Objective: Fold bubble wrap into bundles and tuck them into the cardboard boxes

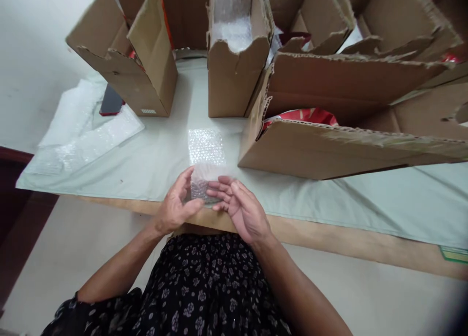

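Note:
A small piece of clear bubble wrap (206,148), perhaps a pouch, lies flat near the table's front edge, its near part between my hands. My left hand (177,203) is at its left side, thumb and fingers apart, fingertips close to the edge. Over the near right part of the wrap is my right hand (243,204), palm turned partly up, its fingers loosely spread. Neither hand visibly grips anything. Whether the fingertips touch the wrap I cannot tell.
Ahead stand cut-open cardboard boxes, one at left (153,77), one in the middle (234,80) holding bubble wrap. A long box (329,150) with a red packet (310,115) stands at right. Bubble wrap sheets (73,126) and a dark flat object (111,101) lie on the left.

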{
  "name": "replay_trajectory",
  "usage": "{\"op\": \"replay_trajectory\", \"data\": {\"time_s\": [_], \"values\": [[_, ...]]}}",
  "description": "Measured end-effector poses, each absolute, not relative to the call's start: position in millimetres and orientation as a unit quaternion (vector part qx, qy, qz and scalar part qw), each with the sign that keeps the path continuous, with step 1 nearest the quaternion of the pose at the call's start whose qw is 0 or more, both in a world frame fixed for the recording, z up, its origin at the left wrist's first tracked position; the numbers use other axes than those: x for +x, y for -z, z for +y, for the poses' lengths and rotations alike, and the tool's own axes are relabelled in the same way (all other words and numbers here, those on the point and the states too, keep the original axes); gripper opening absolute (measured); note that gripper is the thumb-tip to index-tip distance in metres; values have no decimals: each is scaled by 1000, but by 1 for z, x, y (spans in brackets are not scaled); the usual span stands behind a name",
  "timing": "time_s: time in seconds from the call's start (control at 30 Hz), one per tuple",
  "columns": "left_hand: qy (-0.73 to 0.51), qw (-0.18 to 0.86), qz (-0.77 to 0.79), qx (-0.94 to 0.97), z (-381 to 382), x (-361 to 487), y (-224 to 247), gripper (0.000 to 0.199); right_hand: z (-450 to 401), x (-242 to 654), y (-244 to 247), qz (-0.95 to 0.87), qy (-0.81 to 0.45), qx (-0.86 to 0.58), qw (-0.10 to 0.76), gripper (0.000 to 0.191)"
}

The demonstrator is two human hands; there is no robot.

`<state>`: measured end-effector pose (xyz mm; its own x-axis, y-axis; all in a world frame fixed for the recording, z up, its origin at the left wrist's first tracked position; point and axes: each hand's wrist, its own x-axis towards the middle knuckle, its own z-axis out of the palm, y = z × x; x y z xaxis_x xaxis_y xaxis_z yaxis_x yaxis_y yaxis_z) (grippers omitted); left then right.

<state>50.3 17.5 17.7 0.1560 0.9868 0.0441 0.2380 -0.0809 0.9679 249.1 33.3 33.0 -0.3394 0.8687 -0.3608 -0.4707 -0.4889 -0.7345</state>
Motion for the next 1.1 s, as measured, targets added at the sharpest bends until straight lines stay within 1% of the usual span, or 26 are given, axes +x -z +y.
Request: {"op": "replay_trajectory", "data": {"time_s": [0.1,0.13,0.2,0.27,0.33,0.47,0.53,0.7,0.77,0.87,0.93,1.0,1.07,1.1], "values": [[-405,292,612,613,14,62,-13,66,33,248,-25,-295,-768,-382,422,51],[-401,252,632,613,15,65,-12,61,31,249,-25,-311,-760,-389,416,50],[-398,207,653,610,18,68,-9,56,25,253,-28,-347,-746,-405,399,44],[-397,190,658,611,22,68,-8,55,22,257,-33,-394,-721,-422,383,34],[-398,190,654,615,26,66,-9,52,22,262,-38,-461,-662,-450,383,27],[-403,251,644,600,29,60,-15,50,32,268,-36,-606,-454,-498,423,19],[-395,244,646,607,30,58,-15,49,38,269,-29,-658,-367,-499,427,17],[-355,101,634,680,36,59,-4,40,39,265,-15,-756,-212,-475,398,21],[-341,70,634,690,38,60,-1,39,35,264,-14,-791,-179,-451,372,24],[-326,50,633,701,40,61,3,37,33,264,-15,-843,-162,-412,305,35],[-317,36,633,706,42,59,5,40,34,264,-14,-868,-149,-400,254,37],[-318,12,632,707,43,56,5,51,36,263,-13,-881,-134,-399,217,35],[-333,-13,624,707,41,51,3,64,37,262,-13,-887,-121,-400,198,32],[-343,-20,615,710,38,48,0,66,38,262,-13,-888,-116,-400,195,31]]}}
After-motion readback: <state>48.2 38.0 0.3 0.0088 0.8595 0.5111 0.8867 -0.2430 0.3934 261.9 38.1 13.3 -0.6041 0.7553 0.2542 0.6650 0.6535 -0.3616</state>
